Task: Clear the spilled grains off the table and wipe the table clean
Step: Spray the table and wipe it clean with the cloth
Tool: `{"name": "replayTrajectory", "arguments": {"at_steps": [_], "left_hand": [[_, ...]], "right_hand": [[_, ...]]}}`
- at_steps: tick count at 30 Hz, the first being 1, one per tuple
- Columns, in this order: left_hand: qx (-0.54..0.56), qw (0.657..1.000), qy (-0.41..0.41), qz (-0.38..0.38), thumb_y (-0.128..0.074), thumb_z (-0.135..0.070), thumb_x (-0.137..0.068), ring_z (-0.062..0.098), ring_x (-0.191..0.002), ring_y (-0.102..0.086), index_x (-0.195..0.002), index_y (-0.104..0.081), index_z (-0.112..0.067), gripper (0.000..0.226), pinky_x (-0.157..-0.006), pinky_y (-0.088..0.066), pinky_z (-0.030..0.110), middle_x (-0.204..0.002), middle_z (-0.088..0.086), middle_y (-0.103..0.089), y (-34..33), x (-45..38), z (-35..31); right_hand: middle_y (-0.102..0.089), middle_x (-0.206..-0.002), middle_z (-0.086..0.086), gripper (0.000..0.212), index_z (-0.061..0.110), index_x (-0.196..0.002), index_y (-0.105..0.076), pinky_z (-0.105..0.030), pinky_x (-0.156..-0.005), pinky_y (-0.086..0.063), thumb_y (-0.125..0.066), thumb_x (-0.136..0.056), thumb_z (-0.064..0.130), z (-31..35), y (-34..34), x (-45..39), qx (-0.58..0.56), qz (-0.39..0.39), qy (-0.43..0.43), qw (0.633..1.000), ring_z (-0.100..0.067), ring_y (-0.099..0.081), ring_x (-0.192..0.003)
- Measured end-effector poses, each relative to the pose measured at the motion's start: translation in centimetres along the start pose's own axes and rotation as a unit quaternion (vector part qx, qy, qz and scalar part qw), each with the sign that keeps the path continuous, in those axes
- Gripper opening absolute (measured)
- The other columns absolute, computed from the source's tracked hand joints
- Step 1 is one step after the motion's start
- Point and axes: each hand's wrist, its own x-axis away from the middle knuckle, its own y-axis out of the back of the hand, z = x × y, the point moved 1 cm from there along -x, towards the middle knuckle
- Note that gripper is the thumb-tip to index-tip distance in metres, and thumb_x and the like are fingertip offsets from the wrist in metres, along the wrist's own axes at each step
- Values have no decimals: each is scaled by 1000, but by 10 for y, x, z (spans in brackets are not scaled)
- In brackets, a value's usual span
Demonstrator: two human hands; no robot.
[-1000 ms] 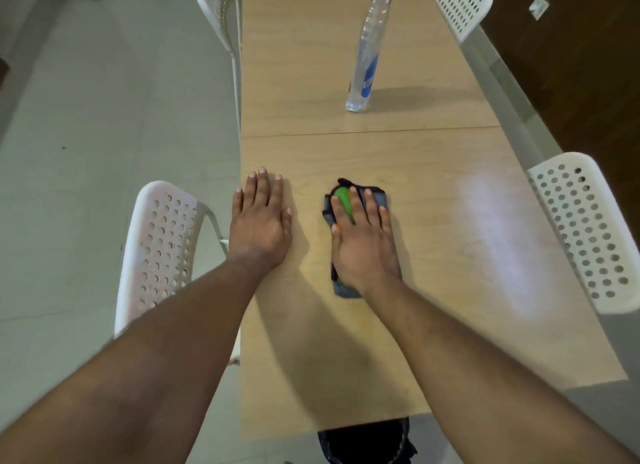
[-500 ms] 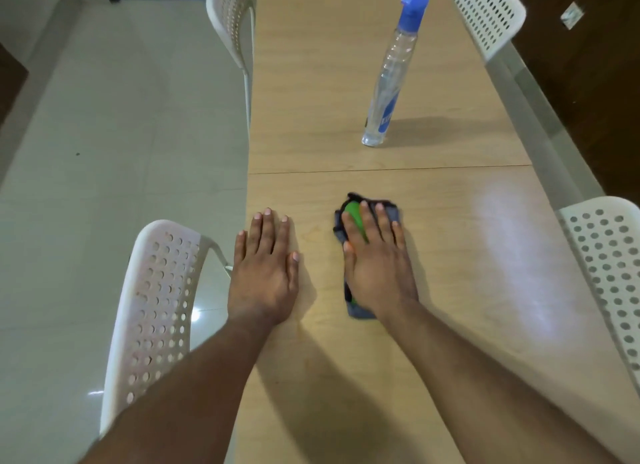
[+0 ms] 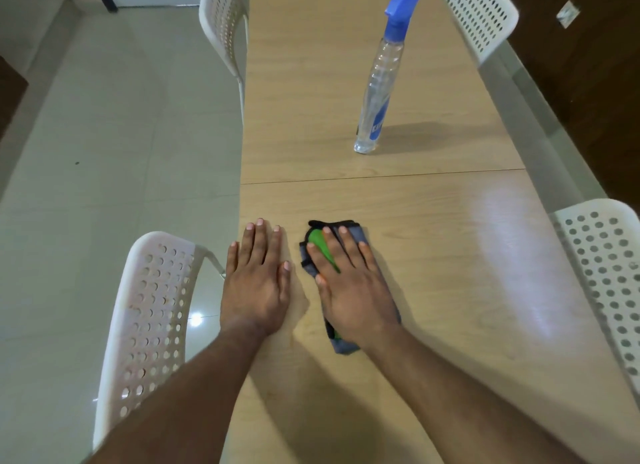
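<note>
Right now your right hand (image 3: 349,283) lies flat with straight fingers on the folded grey and green cloth (image 3: 313,247), pressing it onto the wooden table (image 3: 450,256). Your left hand (image 3: 256,280) rests palm down just beside it, fingers straight, holding nothing. Farther off, past the table's seam, a spray bottle (image 3: 379,83) stands upright.

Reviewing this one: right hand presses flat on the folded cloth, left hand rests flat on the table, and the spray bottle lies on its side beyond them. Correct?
Not quite: the head view shows the spray bottle standing upright. The right hand on the cloth and the left hand on the table are correct.
</note>
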Motion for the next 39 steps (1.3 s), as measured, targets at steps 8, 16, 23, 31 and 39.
{"name": "replayTrajectory", "arguments": {"at_steps": [8, 16, 23, 31, 39], "left_hand": [[11, 1000, -1, -16, -19, -41, -109, 19, -163, 3, -169, -13, -21, 64, -132, -7, 48, -177, 6, -5, -1, 2, 4], [56, 998, 14, -29, -14, -44, -109, 25, -162, -11, -166, -25, -9, 67, -132, -9, 45, -174, 12, -17, 6, 6, 1], [82, 996, -15, -18, -22, -46, -107, 28, -162, -14, -164, -31, -6, 69, -132, -12, 45, -172, 15, -23, 19, 50, -38], [-4, 999, -41, 28, -19, -43, -105, 26, -163, -4, -168, -18, -14, 69, -132, -6, 46, -176, 13, -9, -3, 73, -102], [-19, 999, 28, 24, -14, -62, -105, 30, -163, 0, -168, -13, -14, 80, -131, -4, 50, -176, 15, -4, -14, 54, -108]], "right_hand": [[-4, -177, -5, 61, 31, -168, -16, -52, -131, -7, -28, -110, 40, 11, -6, -44, -23, -31, -107, 994, -29, 3, -163], [5, -178, 2, 62, 33, -169, -12, -49, -132, 1, -27, -109, 42, 49, -12, 55, -93, -1, -21, 995, -21, 15, -162], [-29, -172, 0, 56, 21, -160, -45, -44, -120, -39, -38, -105, 30, -9, -4, 91, -275, -126, -80, 950, -21, -36, -155], [-44, -164, -3, 52, 14, -153, -54, -42, -124, -36, -37, -106, 27, -19, -21, 106, -251, -159, -88, 951, -18, -38, -153], [-49, -161, -10, 49, 10, -153, -53, -38, -125, -32, -40, -108, 24, -18, -26, 105, -252, -188, -78, 946, -24, -43, -151]]}}
